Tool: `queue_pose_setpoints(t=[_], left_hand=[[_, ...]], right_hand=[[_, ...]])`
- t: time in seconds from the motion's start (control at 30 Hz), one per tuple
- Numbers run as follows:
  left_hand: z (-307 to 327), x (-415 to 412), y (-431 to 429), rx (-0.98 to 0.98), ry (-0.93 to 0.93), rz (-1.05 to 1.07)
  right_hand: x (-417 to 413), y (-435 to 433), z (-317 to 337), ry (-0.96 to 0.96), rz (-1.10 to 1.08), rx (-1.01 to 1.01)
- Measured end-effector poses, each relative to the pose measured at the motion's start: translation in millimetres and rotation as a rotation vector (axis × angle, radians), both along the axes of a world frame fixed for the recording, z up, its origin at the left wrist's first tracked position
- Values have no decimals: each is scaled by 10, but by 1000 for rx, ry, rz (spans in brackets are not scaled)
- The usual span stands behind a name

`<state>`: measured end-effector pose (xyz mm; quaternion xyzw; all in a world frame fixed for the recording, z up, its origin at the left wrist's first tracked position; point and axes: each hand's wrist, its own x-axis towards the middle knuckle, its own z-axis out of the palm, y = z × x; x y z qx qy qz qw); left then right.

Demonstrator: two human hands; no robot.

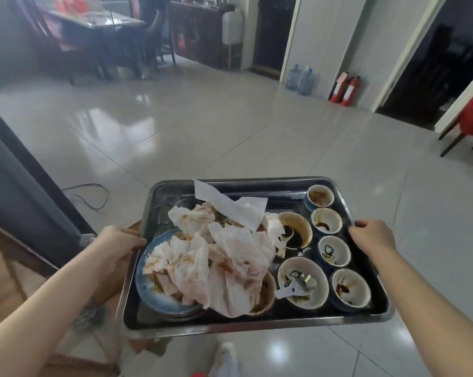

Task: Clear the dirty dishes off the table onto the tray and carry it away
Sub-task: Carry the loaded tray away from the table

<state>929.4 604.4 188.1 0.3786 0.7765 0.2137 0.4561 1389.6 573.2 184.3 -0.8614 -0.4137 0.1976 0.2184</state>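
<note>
A steel tray point(257, 323) hangs in the air over the tiled floor, held level in front of me. My left hand point(118, 244) grips its left rim and my right hand point(372, 236) grips its right rim. A blue plate point(148, 291) on the tray's left side is buried under stained crumpled napkins point(224, 262). Several small sauce-smeared bowls point(351, 288) stand in a column along the right side, with two larger bowls point(303, 281) beside them. Black chopsticks point(284, 204) lie at the far edge, and clear glasses point(161, 208) sit in the far left corner.
Glossy floor tiles stretch ahead. A dark table point(99, 25) with chairs and a seated person stands at the far left. Water jugs point(300, 78) and two red fire extinguishers point(345, 89) line the far wall. A red chair point(472, 118) is at the right, a black cable point(93, 197) on the floor left.
</note>
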Motion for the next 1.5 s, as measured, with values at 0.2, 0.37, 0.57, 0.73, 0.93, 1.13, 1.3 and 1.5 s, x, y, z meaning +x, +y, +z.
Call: queue_pose_setpoints(t=[0.2, 0.37, 0.57, 0.73, 0.93, 1.13, 1.3, 1.5], left_hand=[[60, 205, 1119, 8, -3, 53], [223, 261, 2034, -27, -2, 120], [144, 295, 2973, -26, -38, 334], [217, 331, 3522, 39, -14, 505], [296, 71, 4164, 43, -65, 692], [206, -620, 5069, 86, -47, 838], [225, -1187, 5933, 97, -54, 881], [261, -2070, 6882, 71, -62, 954]], right_hand=[[193, 1357, 83, -8, 58, 7], [258, 2653, 107, 24, 132, 25], [223, 4485, 11, 45, 330, 52], [-27, 5856, 131, 53, 527, 87], [-727, 7342, 266, 52, 713, 79], [-1638, 8615, 240, 84, 811, 82], [-2431, 9625, 247, 86, 851, 89], [-3433, 10727, 309, 123, 869, 65]])
